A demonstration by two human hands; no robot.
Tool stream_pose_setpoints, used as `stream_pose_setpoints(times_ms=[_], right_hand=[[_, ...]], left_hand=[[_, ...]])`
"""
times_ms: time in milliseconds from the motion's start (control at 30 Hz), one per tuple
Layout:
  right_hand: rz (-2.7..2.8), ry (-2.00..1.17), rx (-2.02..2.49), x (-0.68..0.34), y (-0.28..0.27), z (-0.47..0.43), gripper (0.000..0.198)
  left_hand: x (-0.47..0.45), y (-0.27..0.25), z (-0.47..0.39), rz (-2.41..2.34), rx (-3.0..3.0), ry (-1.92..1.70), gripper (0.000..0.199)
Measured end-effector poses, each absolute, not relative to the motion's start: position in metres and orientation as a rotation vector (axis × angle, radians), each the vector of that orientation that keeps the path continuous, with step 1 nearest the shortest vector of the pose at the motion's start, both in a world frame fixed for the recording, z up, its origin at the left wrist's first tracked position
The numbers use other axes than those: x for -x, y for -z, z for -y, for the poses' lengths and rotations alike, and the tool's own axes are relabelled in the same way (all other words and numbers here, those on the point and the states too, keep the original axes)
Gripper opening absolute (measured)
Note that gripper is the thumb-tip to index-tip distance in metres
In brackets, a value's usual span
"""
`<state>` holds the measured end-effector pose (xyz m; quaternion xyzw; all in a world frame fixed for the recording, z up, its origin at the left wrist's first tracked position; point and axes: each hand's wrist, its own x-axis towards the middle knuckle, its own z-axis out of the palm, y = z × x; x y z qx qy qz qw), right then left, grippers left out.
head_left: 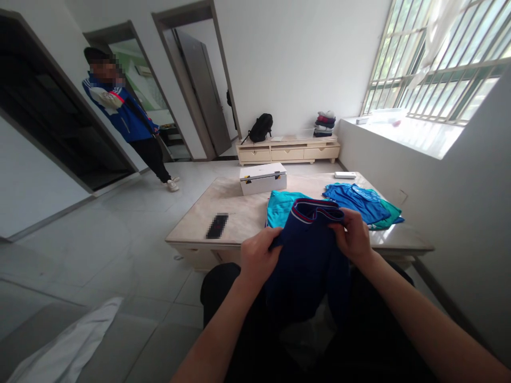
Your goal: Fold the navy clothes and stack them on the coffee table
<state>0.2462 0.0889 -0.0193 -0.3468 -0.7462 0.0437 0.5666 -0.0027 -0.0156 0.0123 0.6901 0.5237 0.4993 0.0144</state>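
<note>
A navy blue garment [305, 260] with a red-and-white striped band along its top edge hangs between my hands, over my lap. My left hand [260, 254] is closed on the garment's left side, a little below the band. At the band's right end, my right hand [353, 236] pinches the cloth between thumb and fingers. The lower part of the garment falls in dark folds. Just behind it, a turquoise folded cloth [281, 205] lies on the table [199, 213], partly hidden. To the right rests a pile of blue clothing [357, 202] with green cloth under it.
A white box [263, 181] and a dark blurred phone-like object [217, 226] are on the table, with a small white object [345, 175] behind. A low cabinet [287, 154] holds a black backpack [261, 127] and stacked clothes [324, 125]. A person [123, 117] stands at the left.
</note>
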Motion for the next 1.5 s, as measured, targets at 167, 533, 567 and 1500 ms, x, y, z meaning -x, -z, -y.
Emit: stream_pose_setpoints(times_ms=[167, 533, 567, 1500], right_hand=[[1.822, -0.243, 0.725, -0.248, 0.011, -0.082, 0.026], [1.669, -0.67, 0.797, -0.245, 0.023, -0.019, 0.023], [1.664, -0.684, 0.802, -0.244, 0.023, -0.015, 0.023], [2.033, -1.468, 0.853, -0.244, 0.064, -0.01, 0.028]], left_hand=[[0.011, 0.005, 0.015, -1.609, -1.895, -1.505, 0.019], [0.001, 0.064, 0.043, -1.294, -1.686, -1.097, 0.034], [-0.004, 0.065, 0.044, -1.29, -1.665, -1.111, 0.035], [-0.019, 0.0, 0.074, -1.547, -1.695, -1.408, 0.021]])
